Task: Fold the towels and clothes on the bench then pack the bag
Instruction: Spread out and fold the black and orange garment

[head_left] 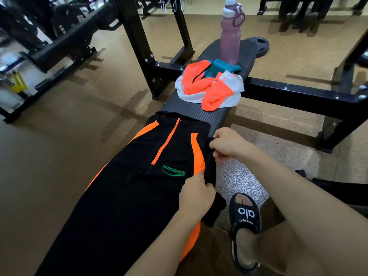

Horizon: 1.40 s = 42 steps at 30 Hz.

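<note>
A: Where is the black shirt?

B: It lies face up along the near part of the bench, collar toward the far end. It has orange side stripes, an orange zip at the neck and a green logo on the chest. Its right sleeve hangs over the bench edge toward the floor.

A: And the 2 hands?

B: Both are on that right side. The left hand has its fingers curled round a bunch of the black fabric just below the logo, at the edge of the orange stripe. The right hand is farther up, near the shoulder, pinching the black sleeve cloth between thumb and fingers.

A: What else sits on the bench?

B: Beyond the shirt's collar, a crumpled heap of clothes in orange, white and teal lies unfolded. Just behind it, touching the teal part, a pink bottle stands upright with a white cap and a loop handle.

A: Anything beside the bench?

B: A foot in a black slide sandal with white lettering rests on the speckled floor to the right of the shirt. A black weight plate lies on the floor past the far end of the bench.
</note>
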Available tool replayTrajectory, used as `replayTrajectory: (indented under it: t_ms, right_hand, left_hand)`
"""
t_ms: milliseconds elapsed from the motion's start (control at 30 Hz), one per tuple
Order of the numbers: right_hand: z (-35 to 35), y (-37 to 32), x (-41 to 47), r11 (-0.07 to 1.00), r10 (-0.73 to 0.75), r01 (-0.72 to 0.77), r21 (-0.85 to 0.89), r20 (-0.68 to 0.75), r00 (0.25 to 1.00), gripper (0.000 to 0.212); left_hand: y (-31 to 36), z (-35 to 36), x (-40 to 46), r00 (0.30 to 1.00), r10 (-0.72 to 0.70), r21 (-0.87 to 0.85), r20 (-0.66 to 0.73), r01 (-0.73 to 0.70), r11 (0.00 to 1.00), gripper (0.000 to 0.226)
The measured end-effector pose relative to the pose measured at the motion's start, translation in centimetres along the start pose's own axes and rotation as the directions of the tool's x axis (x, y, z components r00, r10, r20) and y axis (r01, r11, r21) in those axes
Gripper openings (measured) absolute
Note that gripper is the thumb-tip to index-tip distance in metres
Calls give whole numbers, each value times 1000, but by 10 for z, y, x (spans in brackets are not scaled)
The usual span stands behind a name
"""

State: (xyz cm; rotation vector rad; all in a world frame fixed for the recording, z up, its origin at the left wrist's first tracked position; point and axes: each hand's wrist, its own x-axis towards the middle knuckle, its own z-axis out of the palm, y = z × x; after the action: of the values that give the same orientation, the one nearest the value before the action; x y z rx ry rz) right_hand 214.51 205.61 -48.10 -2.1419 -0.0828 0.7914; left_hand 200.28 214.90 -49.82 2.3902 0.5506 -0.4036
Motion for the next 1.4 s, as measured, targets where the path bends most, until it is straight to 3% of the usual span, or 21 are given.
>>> replayTrajectory:
  t_ms: [133,267,367,467,633,767,833,900,1000,1133,1233,1300,1400]
  right_hand:
    - [-4,6,2,999,-4,0,-45,-96,995,19]
    - [-2,12,3,997,23,-27,-78,-53,998,18]
    - [1,13,7,999,35,-35,-6,-21,999,13]
    - [10,10,11,985,29,-39,170,61,998,2]
    - [34,-2,10,937,-19,-16,350,96,995,45]
    - [47,-9,16,946,-50,21,324,79,996,55]
    - [52,-10,19,976,-57,37,215,86,995,65]
    - [56,-12,16,994,-112,113,-5,84,990,71]
    - [63,-16,6,951,-224,240,-196,101,969,69]
    - [75,-22,-8,785,-394,430,-445,176,902,53]
    - [85,-22,-12,643,-342,463,-610,312,886,54]
    - [88,-25,-11,591,-351,454,-667,294,889,51]
    - [92,-37,-6,614,-415,426,-665,187,890,40]
  left_hand:
    - [-8,0,-17,977,-77,19,201,74,997,28]
    - [-17,-28,-28,922,-131,-64,365,165,984,17]
    - [-20,-60,-37,876,-150,-132,458,233,963,7]
    - [-30,-86,-37,893,-147,-177,425,242,954,19]
    - [-64,-130,-21,951,-135,-216,277,199,956,13]
    - [-102,-150,-9,963,-179,-268,201,229,936,14]
    - [-120,-148,-5,974,-174,-218,147,203,955,17]
    - [-134,-139,-1,981,-169,-102,97,178,979,20]
    - [-147,-116,2,981,-191,6,40,191,982,19]
    - [-151,-106,1,996,10,428,-91,30,903,15]
    - [-150,-114,7,993,105,624,-53,-49,780,15]
    - [-149,-125,19,988,144,663,-55,-72,746,17]
    - [-145,-145,44,980,156,523,-128,-67,850,30]
